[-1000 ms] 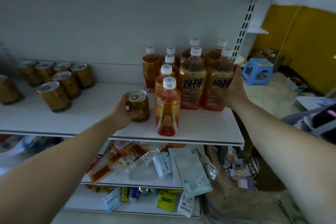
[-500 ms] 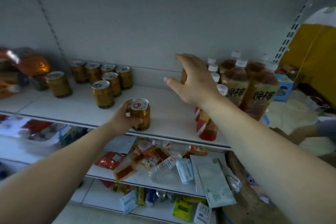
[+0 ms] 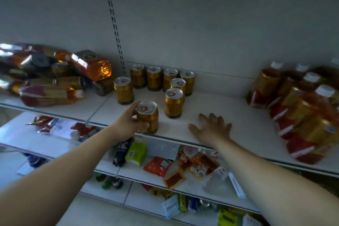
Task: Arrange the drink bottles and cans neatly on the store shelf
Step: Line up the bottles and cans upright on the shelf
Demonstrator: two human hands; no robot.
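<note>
My left hand (image 3: 126,124) grips the upright can (image 3: 147,118), nearest the standing cans (image 3: 173,104) just behind; my right hand (image 3: 211,129) rests open

A small shop: tiered white metal shelving (image 3: 220,108) stands against a pale back panel (image 3: 201,24), with a slotted upright (image 3: 114,29) of the kind that takes adjustable brackets. Identical gold cans (image 3: 154,80) stand in rows, matching tea bottles (image 3: 300,101) crowd the right and a heap of bottles (image 3: 47,95) lies at the left, all duplicate stock, while the lower tiers (image 3: 16,134) hold packaged snacks (image 3: 158,166) and small boxed goods (image 3: 136,153)
</note>
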